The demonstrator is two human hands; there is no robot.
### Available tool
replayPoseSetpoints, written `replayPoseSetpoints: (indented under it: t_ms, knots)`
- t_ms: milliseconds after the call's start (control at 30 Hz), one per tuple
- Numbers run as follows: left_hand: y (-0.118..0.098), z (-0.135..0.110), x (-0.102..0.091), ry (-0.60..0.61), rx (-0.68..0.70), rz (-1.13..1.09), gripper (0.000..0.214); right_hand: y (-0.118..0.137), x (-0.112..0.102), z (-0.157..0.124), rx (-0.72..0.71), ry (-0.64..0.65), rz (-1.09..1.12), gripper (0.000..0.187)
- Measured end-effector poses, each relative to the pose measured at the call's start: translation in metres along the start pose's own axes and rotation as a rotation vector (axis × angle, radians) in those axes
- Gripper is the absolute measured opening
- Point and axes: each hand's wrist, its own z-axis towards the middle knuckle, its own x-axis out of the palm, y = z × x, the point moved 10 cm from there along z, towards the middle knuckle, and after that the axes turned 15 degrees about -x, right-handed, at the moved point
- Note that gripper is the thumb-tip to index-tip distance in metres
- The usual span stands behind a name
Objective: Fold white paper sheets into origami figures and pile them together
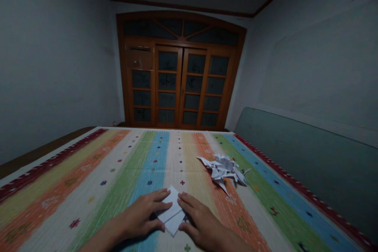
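Note:
A folded white paper (170,212) lies on the striped cloth, a pointed shape with layered flaps. My left hand (138,215) presses on its left side, and my right hand (201,220) rests on its right side. The fingers of both hands lie flat against the paper and hide part of it. Up and to the right of my right hand sits a loose heap of folded white paper figures (224,170), with sharp points like paper cranes. Neither hand touches the heap.
A multicoloured striped cloth (88,189) covers the wide table or bed, with red-patterned borders along both sides. A long grey-green padded panel (310,165) stands along the right side. Wooden glazed doors (180,75) close off the far wall.

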Motion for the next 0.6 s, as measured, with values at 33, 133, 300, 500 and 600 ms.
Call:
replayPoseSetpoints:
  t_ms: [33, 133, 300, 500, 600]
  knots:
    - [0.000, 0.000, -0.002, 0.007, -0.007, 0.001, 0.054, 0.005, -0.004, 0.002, -0.024, -0.013, -0.011, 0.058]
    - [-0.001, -0.002, -0.003, 0.017, -0.013, 0.048, 0.045, 0.021, -0.010, 0.010, -0.099, 0.000, -0.068, 0.043]
    - [-0.011, -0.004, 0.005, -0.026, 0.116, 0.216, 0.039, 0.034, -0.014, 0.016, -0.158, 0.026, -0.150, 0.026]
    - [-0.024, -0.014, 0.003, -0.205, 0.280, 0.342, 0.029, 0.031, -0.013, 0.014, -0.167, 0.005, -0.142, 0.023]
    - [-0.024, -0.016, -0.002, -0.222, 0.281, 0.292, 0.039, 0.027, -0.012, 0.012, -0.139, 0.001, -0.100, 0.029]
